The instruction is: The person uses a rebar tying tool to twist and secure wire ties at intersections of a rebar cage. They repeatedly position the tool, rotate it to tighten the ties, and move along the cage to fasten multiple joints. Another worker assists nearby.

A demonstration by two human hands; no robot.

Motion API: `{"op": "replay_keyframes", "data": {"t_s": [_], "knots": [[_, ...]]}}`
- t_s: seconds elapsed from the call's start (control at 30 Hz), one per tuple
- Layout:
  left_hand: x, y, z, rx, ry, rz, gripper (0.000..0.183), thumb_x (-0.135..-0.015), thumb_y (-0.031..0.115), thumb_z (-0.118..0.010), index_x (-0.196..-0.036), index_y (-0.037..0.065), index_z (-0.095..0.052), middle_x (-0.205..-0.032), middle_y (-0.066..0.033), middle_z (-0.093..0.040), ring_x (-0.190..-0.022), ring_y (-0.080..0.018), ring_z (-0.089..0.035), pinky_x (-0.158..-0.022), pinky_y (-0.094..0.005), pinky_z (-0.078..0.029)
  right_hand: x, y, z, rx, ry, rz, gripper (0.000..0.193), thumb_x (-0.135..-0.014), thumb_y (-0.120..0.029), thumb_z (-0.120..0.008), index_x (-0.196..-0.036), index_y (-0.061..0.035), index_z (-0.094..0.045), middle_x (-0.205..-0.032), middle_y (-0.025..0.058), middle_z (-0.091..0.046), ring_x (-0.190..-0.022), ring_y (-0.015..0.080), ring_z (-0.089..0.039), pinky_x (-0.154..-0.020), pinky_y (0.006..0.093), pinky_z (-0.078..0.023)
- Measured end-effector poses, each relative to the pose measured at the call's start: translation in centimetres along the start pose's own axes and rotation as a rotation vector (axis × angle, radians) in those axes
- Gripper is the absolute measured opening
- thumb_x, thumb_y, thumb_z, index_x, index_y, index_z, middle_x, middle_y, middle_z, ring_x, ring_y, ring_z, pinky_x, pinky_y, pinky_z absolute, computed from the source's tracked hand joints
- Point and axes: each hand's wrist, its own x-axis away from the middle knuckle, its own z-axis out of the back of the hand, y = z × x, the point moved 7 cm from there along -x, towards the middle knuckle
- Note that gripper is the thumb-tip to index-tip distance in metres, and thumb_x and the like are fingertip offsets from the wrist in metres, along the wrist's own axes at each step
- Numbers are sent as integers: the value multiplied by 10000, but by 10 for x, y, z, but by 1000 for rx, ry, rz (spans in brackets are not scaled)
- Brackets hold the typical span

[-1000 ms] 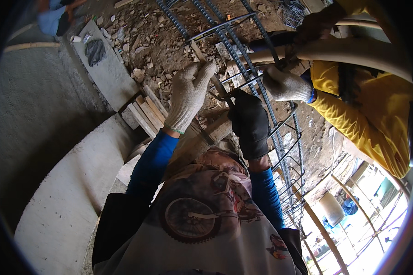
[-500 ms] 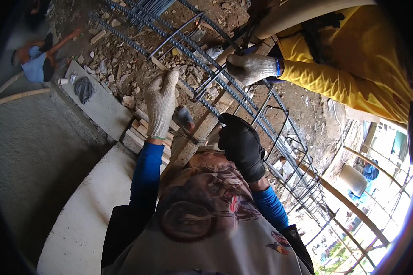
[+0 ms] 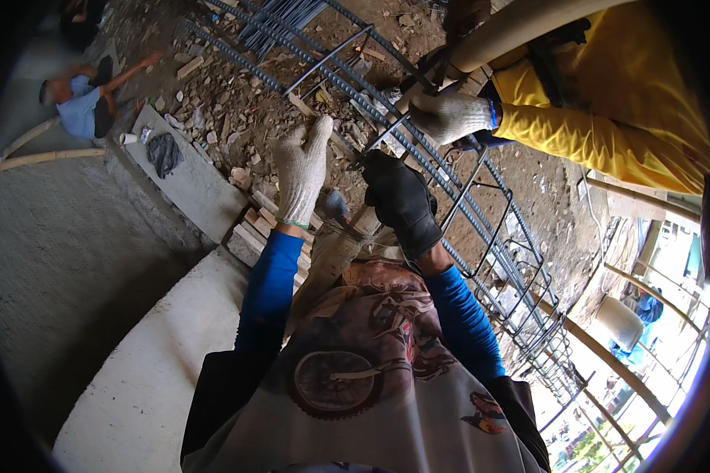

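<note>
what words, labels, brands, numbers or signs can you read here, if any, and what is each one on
None can be read.
Shirt: a wheel picture and a small reddish emblem; any lettering is too small or blurred to read.
Left hand in a white glove, right hand in a black glove: no lettering visible.
Rebar cage: no label visible.
Co-worker's yellow sleeve: nothing legible.

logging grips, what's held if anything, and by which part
Cannot be told: the white-gloved left hand and black-gloved right hand, both near the rebar cage, hide any grip.
</note>
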Motion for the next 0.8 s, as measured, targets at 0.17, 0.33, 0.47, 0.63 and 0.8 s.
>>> {"op": "replay_keyframes", "data": {"t_s": [0.17, 0.33, 0.47, 0.63, 0.8], "knots": [[2, 4, 0, -16, 21, -55, 416, -1053, 373, -694, -1062, -33, -786, -869, -139, -774, -751, -230, -686, -727, -384, -525, -7, 0, -8, 388, -111, -24, 294, -732, -65, -748, -1026, -57, -743, -1006, 148, -738, -859, 341, -729, -739, 423, -591], [3, 12, 1, -26, 8, -96, 384, -1055, 346, -701, -1114, -24, -783, -953, -115, -781, -848, -184, -690, -789, -356, -530, -9, 19, -7, 12, 2, -329, 130, -918, -134, -700, -1005, -42, -730, -826, 50, -708, -660, 192, -684, -580, 343, -517], [3, 14, 2, -24, 26, -120, 358, -1052, 331, -696, -1033, -17, -782, -828, -97, -734, -723, -166, -645, -694, -358, -506, 8, 44, -13, -472, 142, -795, 85, -974, -79, -688, -1014, -20, -734, -881, 55, -716, -709, 143, -685, -607, 296, -524], [2, 11, 1, 31, 15, -102, 350, -1050, 329, -696, -1008, -7, -786, -741, -69, -686, -650, -141, -609, -613, -357, -472, -9, 14, -9, 93, -25, -459, 76, -979, -90, -683, -985, -30, -729, -860, 45, -708, -715, 116, -683, -575, 284, -511], [4, 16, 2, 42, 29, -109, 353, -1055, 330, -700, -1039, -11, -790, -728, -40, -678, -629, -112, -579, -588, -335, -452, -12, 19, -12, -170, 28, -576, 180, -1028, -201, -666, -1014, -39, -743, -737, 27, -711, -616, 97, -698, -501, 256, -491]]}}
